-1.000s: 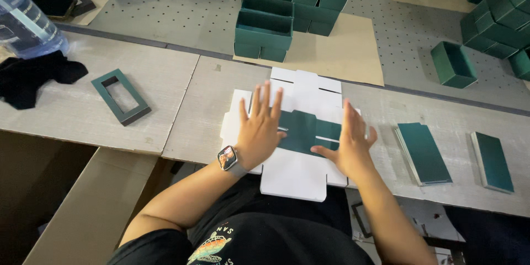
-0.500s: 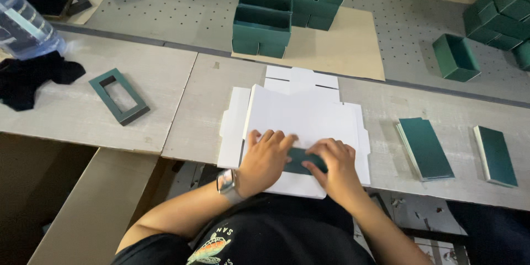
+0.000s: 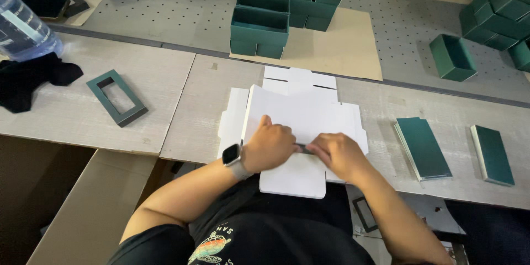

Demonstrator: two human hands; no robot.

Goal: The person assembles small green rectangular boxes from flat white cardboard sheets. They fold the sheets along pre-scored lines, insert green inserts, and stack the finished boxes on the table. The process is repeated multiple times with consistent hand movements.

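Fingers of left hand (image 3: pixel 270 146) curled shut, pressing down on white die-cut cardboard sheet (image 3: pixel 301 118). Right hand (image 3: pixel 338 154) likewise closed, knuckles up, touching the sheet; a dark green strip (image 3: pixel 305 148) just shows between both hands. Sheet lies flat on the counter (image 3: pixel 72 113), near edge overhanging. Green frame (image 3: pixel 116 97) well left; two green flat panels (image 3: pixel 423 147) right. Green open boxes (image 3: pixel 260 25) stacked beyond.
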